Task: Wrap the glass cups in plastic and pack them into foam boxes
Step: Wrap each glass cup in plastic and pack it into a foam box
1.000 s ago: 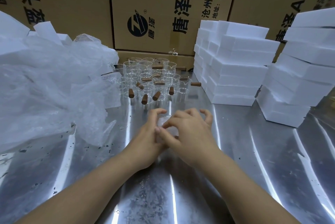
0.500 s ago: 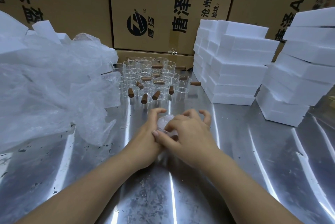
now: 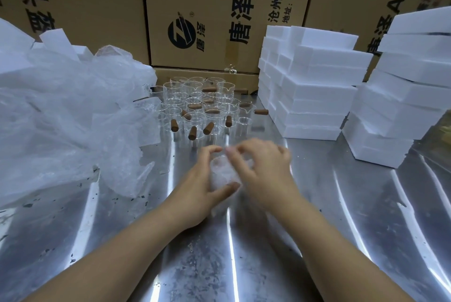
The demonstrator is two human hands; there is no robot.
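Glass cups (image 3: pixel 200 108) stand between plastic heap (image 3: pixel 61 111) (left) and foam boxes (image 3: pixel 310 89) (right).

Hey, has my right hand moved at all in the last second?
Yes. The right hand has shifted slightly away and rightward, toward the glass cups and the foam boxes, uncovering more of the wrapped cup.
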